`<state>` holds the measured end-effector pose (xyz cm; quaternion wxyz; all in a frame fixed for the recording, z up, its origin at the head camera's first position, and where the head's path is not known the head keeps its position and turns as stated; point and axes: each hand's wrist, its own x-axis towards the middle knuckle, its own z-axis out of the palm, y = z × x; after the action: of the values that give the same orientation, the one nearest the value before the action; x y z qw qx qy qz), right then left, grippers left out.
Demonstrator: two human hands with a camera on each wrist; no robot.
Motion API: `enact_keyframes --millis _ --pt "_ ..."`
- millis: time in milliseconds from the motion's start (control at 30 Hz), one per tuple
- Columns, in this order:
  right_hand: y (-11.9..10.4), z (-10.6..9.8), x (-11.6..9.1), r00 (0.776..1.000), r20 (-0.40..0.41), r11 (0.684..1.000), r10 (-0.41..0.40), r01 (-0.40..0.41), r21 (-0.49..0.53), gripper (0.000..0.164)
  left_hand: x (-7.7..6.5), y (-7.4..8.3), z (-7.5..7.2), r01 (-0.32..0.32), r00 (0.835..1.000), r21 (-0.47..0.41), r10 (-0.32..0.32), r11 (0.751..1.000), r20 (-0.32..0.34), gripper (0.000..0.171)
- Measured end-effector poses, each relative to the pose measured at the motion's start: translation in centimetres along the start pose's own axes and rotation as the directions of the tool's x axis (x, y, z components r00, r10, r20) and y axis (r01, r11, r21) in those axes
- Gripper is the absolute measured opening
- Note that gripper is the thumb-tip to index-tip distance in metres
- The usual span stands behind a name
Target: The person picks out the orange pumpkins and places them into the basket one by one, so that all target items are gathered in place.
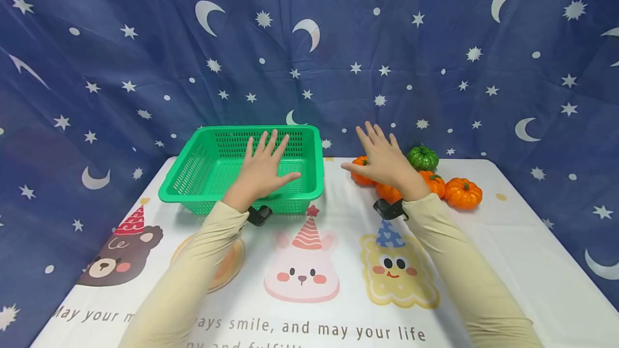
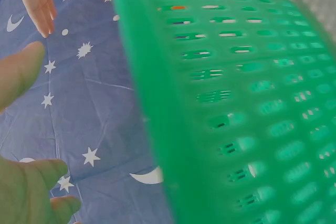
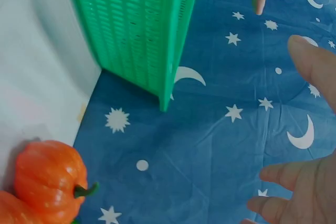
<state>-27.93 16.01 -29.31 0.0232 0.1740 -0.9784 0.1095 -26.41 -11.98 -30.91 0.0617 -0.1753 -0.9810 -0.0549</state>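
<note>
A green plastic basket (image 1: 316, 195) with slotted walls stands at the back left of the table. Above its front part my left hand (image 1: 261, 173) is spread, fingers straight and holding nothing. My right hand (image 1: 384, 160) is spread too, raised in front of a group of small pumpkins and covering part of them. Several are orange, like the one at the right end (image 1: 463, 194), and a dark green pumpkin (image 1: 423, 158) sits behind. In the right wrist view, an orange pumpkin (image 3: 50, 182) with a green stem shows at lower left, apart from my fingers (image 3: 283, 176).
A white tablecloth (image 1: 508, 240) printed with cartoon figures and lettering covers the table. Behind it hangs a dark blue curtain (image 1: 338, 111) with moons and stars. Small black cameras, such as the one on my left wrist (image 1: 259, 215), are strapped under both wrists.
</note>
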Motion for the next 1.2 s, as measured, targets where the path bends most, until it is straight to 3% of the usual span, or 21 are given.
enact_keyframes --millis 267,467,600,800,1100,1200 --pt "-0.1 1.5 0.0 1.0 0.006 0.999 -0.029 0.029 0.027 0.096 -2.2 -0.9 1.6 -0.048 0.999 0.02 0.048 0.999 -0.022 0.083" --pt "0.2 2.7 -0.5 0.998 -0.03 0.998 -0.048 0.049 0.041 0.095 -3.9 -1.8 3.6 -0.087 0.988 0.032 0.09 0.996 -0.129 0.077" --pt "0.8 3.4 -0.8 0.995 -0.082 0.997 -0.056 0.06 0.049 0.092 -4.7 -2.8 4.8 -0.106 0.967 0.049 0.114 0.993 -0.226 0.073" --pt "2.2 4.1 -1.6 0.989 -0.144 0.997 -0.039 0.048 0.06 0.088 -5.5 -4.5 5.8 -0.137 0.915 0.132 0.177 0.982 -0.364 0.065" --pt "4.7 4.4 -2.6 0.985 -0.174 0.997 -0.02 0.033 0.072 0.083 -6.9 -7.2 6.7 -0.11 0.867 0.18 0.183 0.977 -0.464 0.078" --pt "5.5 4.4 -3.1 0.984 -0.179 0.998 -0.008 0.02 0.066 0.082 -7.4 -8.2 6.8 -0.098 0.861 0.175 0.172 0.98 -0.479 0.069"
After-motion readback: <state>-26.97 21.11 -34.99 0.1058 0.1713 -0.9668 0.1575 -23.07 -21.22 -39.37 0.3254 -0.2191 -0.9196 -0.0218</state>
